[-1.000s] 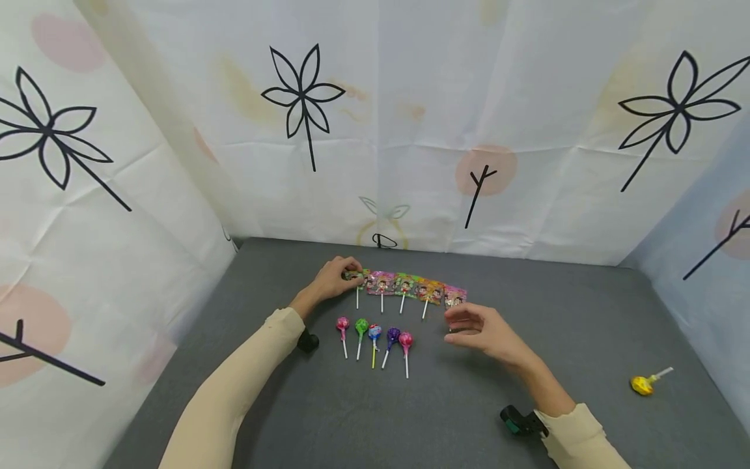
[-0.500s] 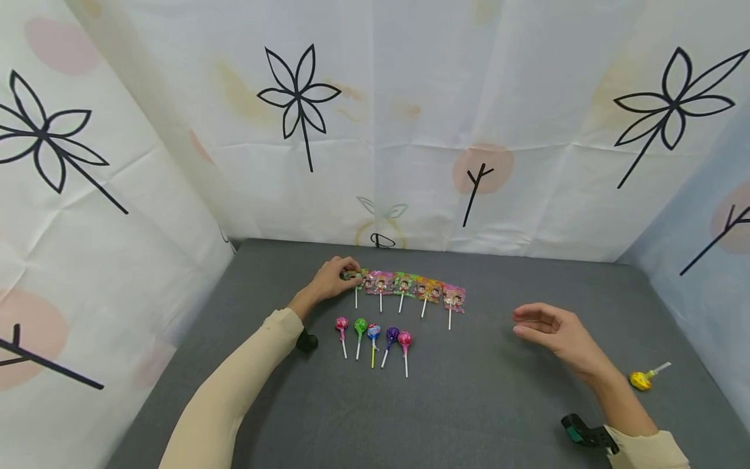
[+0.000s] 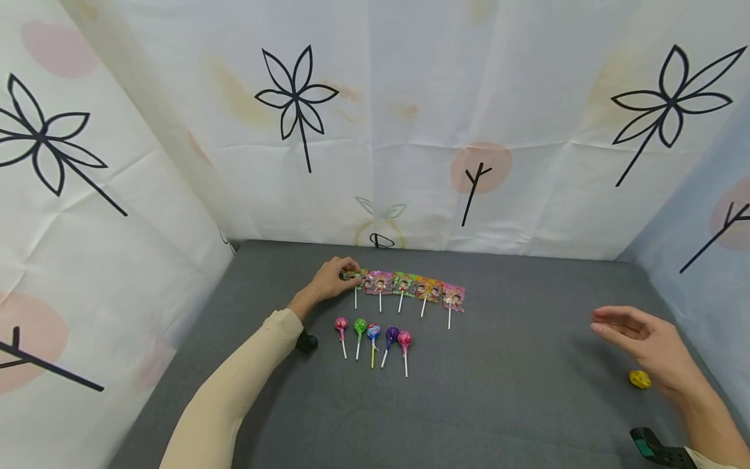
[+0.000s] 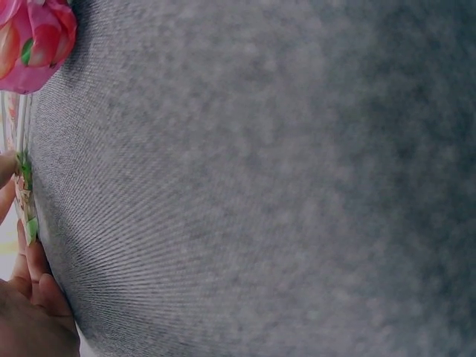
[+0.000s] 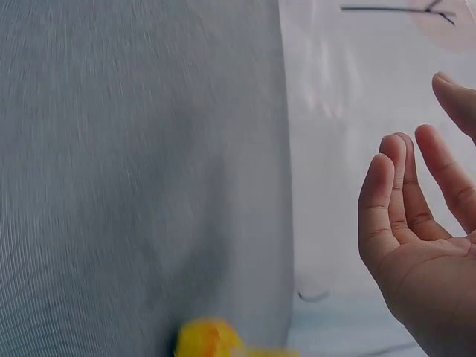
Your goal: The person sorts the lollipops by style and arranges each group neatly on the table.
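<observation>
My left hand (image 3: 335, 279) is at the left end of the back row, with thumb and fingers at both sides of a flat green-wrapped lollipop (image 3: 355, 293). Part of its wrapper is hidden by the fingers; in the left wrist view, green wrapper edges (image 4: 31, 229) show beside the fingertips. Over the right side of the table hovers my right hand (image 3: 650, 342), fingers relaxed and apart, holding nothing. Just below it lies a yellow lollipop (image 3: 640, 379), its stick hidden by the hand in the head view. In the right wrist view the yellow lollipop (image 5: 208, 338) appears at the bottom edge.
Several flat lollipops in pink, green and orange wrappers (image 3: 429, 290) continue the back row rightward. Nearer stands a row of round lollipops: pink, green, blue (image 3: 373, 332), purple and pink. White patterned cloth (image 3: 410, 163) walls the grey table (image 3: 469, 417) at the back and sides.
My right hand has moved away from the right end of the back row, rightward to the yellow lollipop, uncovering the pink flat lollipop. My left hand has stayed in place.
</observation>
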The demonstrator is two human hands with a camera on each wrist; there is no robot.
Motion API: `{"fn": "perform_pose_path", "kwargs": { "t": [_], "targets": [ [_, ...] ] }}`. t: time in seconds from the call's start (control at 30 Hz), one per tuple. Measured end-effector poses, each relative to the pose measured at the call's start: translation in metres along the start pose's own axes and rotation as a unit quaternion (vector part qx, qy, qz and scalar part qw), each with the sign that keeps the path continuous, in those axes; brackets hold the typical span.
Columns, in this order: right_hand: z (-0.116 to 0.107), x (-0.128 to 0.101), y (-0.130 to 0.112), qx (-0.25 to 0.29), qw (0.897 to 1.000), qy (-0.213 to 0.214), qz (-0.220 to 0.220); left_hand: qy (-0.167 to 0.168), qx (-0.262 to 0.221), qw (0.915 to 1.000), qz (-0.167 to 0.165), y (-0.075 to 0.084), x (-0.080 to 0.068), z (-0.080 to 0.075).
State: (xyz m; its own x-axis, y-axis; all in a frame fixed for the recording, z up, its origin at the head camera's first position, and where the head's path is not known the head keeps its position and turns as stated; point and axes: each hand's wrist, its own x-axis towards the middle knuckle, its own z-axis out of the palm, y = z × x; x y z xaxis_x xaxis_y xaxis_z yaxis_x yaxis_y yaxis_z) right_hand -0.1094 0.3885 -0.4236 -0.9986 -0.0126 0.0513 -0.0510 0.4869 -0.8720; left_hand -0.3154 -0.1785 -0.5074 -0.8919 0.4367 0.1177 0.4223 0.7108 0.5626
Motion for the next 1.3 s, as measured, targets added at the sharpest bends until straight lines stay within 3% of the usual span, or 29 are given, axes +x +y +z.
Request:
{"fn": "perform_pose_path", "kwargs": {
  "t": [0.37, 0.57, 0.77, 1.0, 1.13, 1.3],
  "targets": [
    [-0.031, -0.018, 0.024, -0.013, 0.993, 0.112, -0.034, -0.003, 0.000, 1.0000, 0.004, 0.001, -0.001, 0.000],
    [-0.036, -0.029, 0.039, -0.051, 0.989, 0.141, 0.009, -0.004, 0.000, 1.0000, 0.003, 0.000, -0.001, 0.000],
    [-0.044, -0.035, 0.059, -0.090, 0.989, 0.088, 0.081, -0.005, 0.001, 1.0000, 0.002, 0.000, -0.001, 0.000],
    [-0.056, -0.028, 0.098, -0.136, 0.984, -0.012, 0.118, -0.005, 0.004, 1.0000, -0.003, 0.000, -0.001, -0.001],
    [-0.056, -0.027, 0.095, -0.136, 0.981, -0.047, 0.131, -0.006, 0.004, 1.0000, -0.005, 0.002, -0.001, -0.001],
    [-0.050, -0.031, 0.089, -0.124, 0.982, -0.058, 0.132, -0.005, 0.001, 1.0000, -0.002, 0.003, -0.001, -0.001]
  ]
}}
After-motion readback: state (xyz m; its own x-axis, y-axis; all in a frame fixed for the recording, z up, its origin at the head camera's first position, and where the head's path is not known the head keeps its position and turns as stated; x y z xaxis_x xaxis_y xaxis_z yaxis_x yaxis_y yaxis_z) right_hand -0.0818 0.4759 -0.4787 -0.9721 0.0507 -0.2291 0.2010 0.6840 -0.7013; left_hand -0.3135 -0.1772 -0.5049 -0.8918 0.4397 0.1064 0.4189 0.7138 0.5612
